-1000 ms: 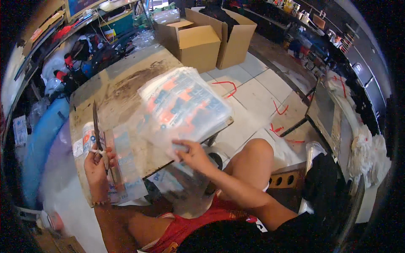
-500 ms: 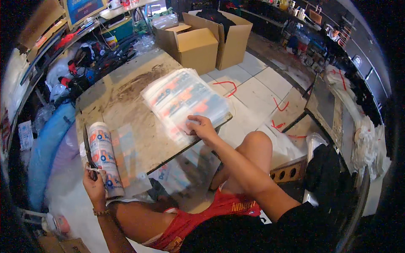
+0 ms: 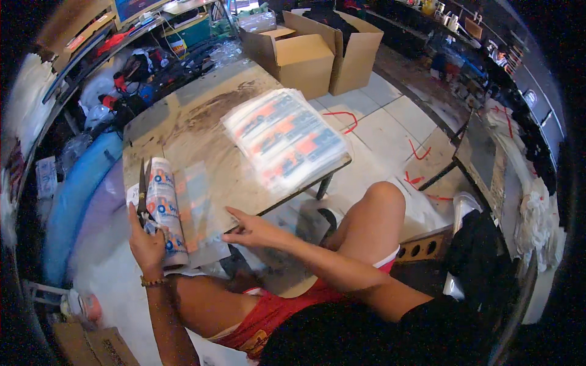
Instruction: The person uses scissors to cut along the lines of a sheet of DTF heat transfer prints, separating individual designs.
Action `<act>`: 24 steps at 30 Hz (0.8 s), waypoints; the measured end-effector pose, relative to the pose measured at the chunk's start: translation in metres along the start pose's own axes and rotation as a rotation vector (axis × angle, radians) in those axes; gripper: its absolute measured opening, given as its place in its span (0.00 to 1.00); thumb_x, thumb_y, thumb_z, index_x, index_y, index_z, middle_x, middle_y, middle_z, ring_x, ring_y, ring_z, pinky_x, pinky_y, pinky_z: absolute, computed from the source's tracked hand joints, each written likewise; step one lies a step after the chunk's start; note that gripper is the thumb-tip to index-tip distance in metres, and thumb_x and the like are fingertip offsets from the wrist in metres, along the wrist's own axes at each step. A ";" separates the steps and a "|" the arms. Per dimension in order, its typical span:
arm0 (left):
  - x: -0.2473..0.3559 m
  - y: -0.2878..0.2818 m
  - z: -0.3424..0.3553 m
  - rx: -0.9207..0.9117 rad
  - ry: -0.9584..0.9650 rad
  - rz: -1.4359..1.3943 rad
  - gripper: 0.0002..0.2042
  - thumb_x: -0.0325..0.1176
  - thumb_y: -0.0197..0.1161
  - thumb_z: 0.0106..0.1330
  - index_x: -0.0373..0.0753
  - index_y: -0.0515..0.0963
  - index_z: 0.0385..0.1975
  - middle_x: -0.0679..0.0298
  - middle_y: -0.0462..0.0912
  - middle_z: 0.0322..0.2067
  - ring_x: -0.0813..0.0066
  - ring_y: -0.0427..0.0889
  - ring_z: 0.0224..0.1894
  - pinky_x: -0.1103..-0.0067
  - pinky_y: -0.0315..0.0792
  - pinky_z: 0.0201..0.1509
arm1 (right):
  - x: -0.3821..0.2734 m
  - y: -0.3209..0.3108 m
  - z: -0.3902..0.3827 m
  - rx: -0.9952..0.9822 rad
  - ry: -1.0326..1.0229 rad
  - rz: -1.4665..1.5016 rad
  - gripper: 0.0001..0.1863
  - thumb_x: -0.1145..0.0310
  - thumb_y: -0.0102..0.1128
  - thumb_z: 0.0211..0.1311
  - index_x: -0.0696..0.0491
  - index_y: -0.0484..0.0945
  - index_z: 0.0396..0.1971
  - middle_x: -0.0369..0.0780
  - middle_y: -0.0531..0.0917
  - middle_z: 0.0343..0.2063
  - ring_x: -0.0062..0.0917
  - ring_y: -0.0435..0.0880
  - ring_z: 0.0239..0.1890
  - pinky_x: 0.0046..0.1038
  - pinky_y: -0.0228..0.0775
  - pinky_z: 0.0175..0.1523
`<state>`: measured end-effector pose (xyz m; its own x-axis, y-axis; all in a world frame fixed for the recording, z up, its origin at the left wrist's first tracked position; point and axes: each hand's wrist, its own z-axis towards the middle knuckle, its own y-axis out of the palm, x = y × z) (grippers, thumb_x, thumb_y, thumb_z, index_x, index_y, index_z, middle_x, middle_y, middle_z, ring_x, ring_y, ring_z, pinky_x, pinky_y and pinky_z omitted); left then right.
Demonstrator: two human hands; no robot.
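My left hand is closed on black-bladed scissors, their blades pointing up along a roll of white, blue-and-red printed plastic at the table's left. Beside the roll lies a translucent printed sheet, reaching past the front edge of the wooden table. My right hand is at that edge near the sheet, fingers apart and holding nothing; whether it touches the sheet I cannot tell. A stack of printed translucent sheets rests at the table's right.
Two open cardboard boxes stand beyond the table on the tiled floor. Clutter fills the left shelving. A metal-framed stand with white material is at right. My bent legs are under the table's front edge.
My right hand carried a sheet onto the stack, let go, and has moved down-left toward the sheet beside the roll. My left hand still grips the scissors.
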<state>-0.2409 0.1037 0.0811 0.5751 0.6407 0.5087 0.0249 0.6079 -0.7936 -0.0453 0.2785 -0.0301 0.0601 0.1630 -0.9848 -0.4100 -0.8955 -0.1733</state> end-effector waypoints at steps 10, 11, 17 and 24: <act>-0.029 -0.016 -0.008 0.035 -0.043 0.018 0.39 0.27 0.66 0.47 0.37 0.60 0.65 0.44 0.79 0.47 0.47 0.80 0.47 0.66 0.73 0.51 | 0.000 0.056 0.060 0.069 0.056 -0.143 0.39 0.62 0.72 0.47 0.57 0.67 0.61 0.41 0.80 0.24 0.24 0.80 0.25 0.28 0.73 0.32; -0.030 -0.022 -0.010 0.083 -0.045 0.071 0.39 0.27 0.66 0.47 0.37 0.61 0.65 0.45 0.80 0.46 0.48 0.80 0.46 0.66 0.74 0.50 | -0.009 0.058 0.065 0.036 0.083 -0.106 0.38 0.62 0.71 0.45 0.57 0.70 0.59 0.44 0.81 0.28 0.29 0.81 0.28 0.31 0.74 0.36; -0.012 -0.024 -0.012 0.004 -0.088 0.047 0.35 0.27 0.65 0.48 0.40 0.64 0.62 0.44 0.81 0.38 0.44 0.80 0.40 0.61 0.73 0.46 | -0.047 0.053 0.093 0.012 -0.093 -0.114 0.33 0.69 0.68 0.43 0.57 0.74 0.55 0.50 0.82 0.44 0.29 0.80 0.30 0.30 0.75 0.40; -0.062 -0.042 -0.022 0.300 0.025 0.175 0.31 0.28 0.63 0.50 0.37 0.68 0.59 0.44 0.81 0.41 0.46 0.80 0.43 0.60 0.73 0.47 | -0.098 -0.072 0.040 0.026 -0.125 -0.062 0.32 0.75 0.63 0.47 0.60 0.72 0.57 0.46 0.79 0.52 0.27 0.79 0.50 0.25 0.73 0.52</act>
<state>-0.2598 0.0279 0.0755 0.5693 0.7380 0.3623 -0.3155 0.6030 -0.7327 -0.0581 0.3437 0.0791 -0.0265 0.2697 -0.9626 -0.4321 -0.8714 -0.2323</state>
